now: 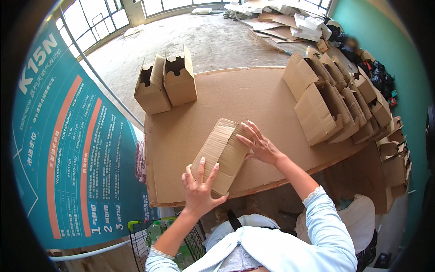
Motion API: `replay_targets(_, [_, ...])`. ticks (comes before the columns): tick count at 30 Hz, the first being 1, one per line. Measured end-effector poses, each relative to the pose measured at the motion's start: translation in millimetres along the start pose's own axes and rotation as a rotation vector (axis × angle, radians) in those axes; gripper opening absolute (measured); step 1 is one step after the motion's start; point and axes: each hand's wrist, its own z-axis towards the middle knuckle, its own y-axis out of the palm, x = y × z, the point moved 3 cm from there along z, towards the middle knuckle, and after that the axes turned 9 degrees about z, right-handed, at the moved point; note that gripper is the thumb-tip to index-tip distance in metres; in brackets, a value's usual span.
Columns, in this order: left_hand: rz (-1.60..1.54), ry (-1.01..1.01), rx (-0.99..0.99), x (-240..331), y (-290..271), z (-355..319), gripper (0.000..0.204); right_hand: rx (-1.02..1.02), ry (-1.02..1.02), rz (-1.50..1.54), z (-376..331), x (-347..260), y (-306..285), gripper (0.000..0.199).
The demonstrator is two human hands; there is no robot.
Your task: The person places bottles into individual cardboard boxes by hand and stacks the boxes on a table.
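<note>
A small brown cardboard box (224,149) lies on its side near the front edge of a cardboard-covered table (253,97). My left hand (199,188) presses on the box's near end with fingers spread. My right hand (260,144) rests flat against the box's right side, fingers spread toward its far corner. Both hands touch the box; neither is closed around it.
Two folded boxes (165,81) stand upright at the table's far left corner. A row of several leaning boxes (333,97) fills the right side. A teal printed banner (68,149) stands at my left, a wire basket (181,235) below. Cardboard scraps (281,20) litter the far floor.
</note>
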Motion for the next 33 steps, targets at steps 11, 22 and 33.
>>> replay_targets(11, [0.206,-0.392,0.180,65,63,123,0.079,0.184,0.115,-0.054,40,93,-17,0.096])
replay_targets(22, [0.326,-0.652,0.193,-38,139,333,0.079,0.020,0.435,0.489,-159,34,-35,0.089])
replay_targets(33, [0.363,-0.833,-0.141,-68,148,426,0.079,0.291,0.639,0.321,-227,35,-150,0.080])
